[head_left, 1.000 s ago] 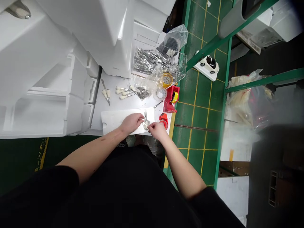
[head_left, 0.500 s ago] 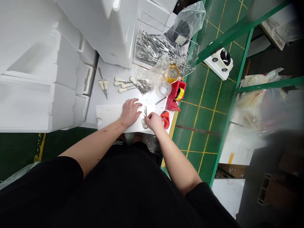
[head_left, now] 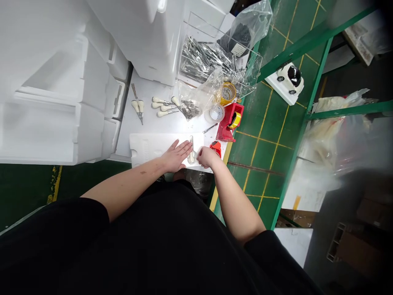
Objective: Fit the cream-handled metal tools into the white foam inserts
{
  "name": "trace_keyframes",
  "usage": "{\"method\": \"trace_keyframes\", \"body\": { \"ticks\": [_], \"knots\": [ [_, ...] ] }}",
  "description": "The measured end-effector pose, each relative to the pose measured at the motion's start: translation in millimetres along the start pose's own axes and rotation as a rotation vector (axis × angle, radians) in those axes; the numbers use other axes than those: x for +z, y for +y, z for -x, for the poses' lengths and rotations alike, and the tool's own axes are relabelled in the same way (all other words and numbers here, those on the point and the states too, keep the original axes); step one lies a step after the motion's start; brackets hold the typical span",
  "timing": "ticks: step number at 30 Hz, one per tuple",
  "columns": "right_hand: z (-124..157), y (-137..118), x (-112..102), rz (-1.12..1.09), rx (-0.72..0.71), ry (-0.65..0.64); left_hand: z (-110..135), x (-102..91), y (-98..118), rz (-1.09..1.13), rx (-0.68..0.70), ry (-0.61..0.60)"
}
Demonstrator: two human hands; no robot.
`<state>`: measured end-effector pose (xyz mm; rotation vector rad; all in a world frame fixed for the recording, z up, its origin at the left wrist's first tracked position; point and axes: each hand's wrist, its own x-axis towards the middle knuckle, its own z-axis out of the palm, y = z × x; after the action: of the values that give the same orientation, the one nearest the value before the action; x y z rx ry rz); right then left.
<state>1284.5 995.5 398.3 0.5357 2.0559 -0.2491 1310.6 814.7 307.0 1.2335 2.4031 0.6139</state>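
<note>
My left hand (head_left: 177, 157) lies flat with its fingers stretched out over a white foam block (head_left: 138, 143). Its fingertips reach a small utensil (head_left: 191, 157) with a pale handle and a shiny metal part, lying in a slot near the block's right end. My right hand (head_left: 206, 157) is closed at that right end, beside the utensil; what its curled fingers hold, if anything, is hidden. Farther back on the white table lie several cream-handled utensils (head_left: 162, 105), and two more (head_left: 138, 107) stand apart to the left.
White foam boxes (head_left: 92, 102) are stacked at left. Behind, a clear tray holds many metal pieces (head_left: 204, 59) beside plastic bags. Tape rolls (head_left: 216, 112), a red tape dispenser (head_left: 225, 125) and a smaller orange-red one (head_left: 216, 147) line the right edge. A green frame (head_left: 285, 53) stands beyond.
My left hand has moved right and flattened, its fingertips now at the utensil. My right hand has moved off the utensil to the block's right end. The view has shifted slightly.
</note>
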Motion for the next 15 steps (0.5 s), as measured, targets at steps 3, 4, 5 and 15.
{"method": "trace_keyframes", "body": {
  "ticks": [3, 4, 5, 15],
  "knots": [
    [-1.4, 16.5, 10.7, 0.029, -0.021, 0.14, 1.6, 2.2, 0.0, 0.007, -0.001, 0.016],
    [-2.2, 22.4, 15.1, 0.054, -0.028, 0.195, 1.6, 3.3, 0.3, 0.01, 0.0, 0.019],
    [-2.5, 28.5, 19.1, 0.082, -0.039, 0.245, 1.2, 4.2, 0.6, 0.014, 0.002, 0.021],
    [34.7, 36.0, 31.5, 0.054, -0.483, 0.815, 41.9, -31.7, -11.7, 0.404, -0.045, 0.251]
  ]
}}
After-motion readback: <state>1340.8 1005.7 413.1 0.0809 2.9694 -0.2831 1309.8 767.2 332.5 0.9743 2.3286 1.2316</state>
